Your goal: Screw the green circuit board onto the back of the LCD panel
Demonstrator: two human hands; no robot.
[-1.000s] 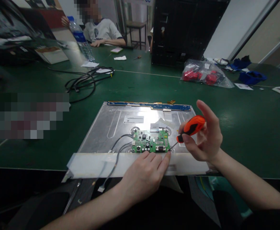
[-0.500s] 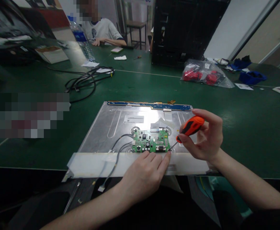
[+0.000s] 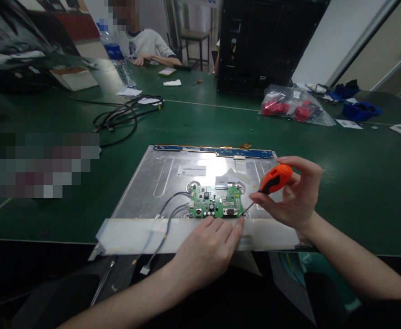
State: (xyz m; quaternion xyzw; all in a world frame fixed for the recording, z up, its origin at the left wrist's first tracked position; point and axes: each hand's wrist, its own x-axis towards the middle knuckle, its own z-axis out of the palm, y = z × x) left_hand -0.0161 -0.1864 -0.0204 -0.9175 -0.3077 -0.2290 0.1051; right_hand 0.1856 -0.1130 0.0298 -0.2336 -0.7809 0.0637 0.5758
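My right hand (image 3: 294,196) grips an orange and black screwdriver (image 3: 276,177), with the thumb and fingers around its handle. Its thin shaft slants down to the lower right corner of a green circuit board (image 3: 217,197), where the tip meets what looks like a screw. My left hand (image 3: 209,246) lies on the white strip along the near edge of a flat metal display panel (image 3: 135,192). Its index finger stretches to that same corner, close beside the tip, and the other fingers are bent against the board's near edge. Grey cables (image 3: 170,219) run from the board's left side.
Black cables (image 3: 128,112) lie coiled beyond the panel on the green table (image 3: 193,123). Farther back are a water bottle (image 3: 114,52), a large black screen-like unit (image 3: 265,45) and a plastic bag with red items (image 3: 296,105). A person (image 3: 148,45) sits across the table.
My right thumb and fingers have shifted on the screwdriver handle, which has turned a little. Its tip stays at the board's corner. My left hand has not visibly moved.
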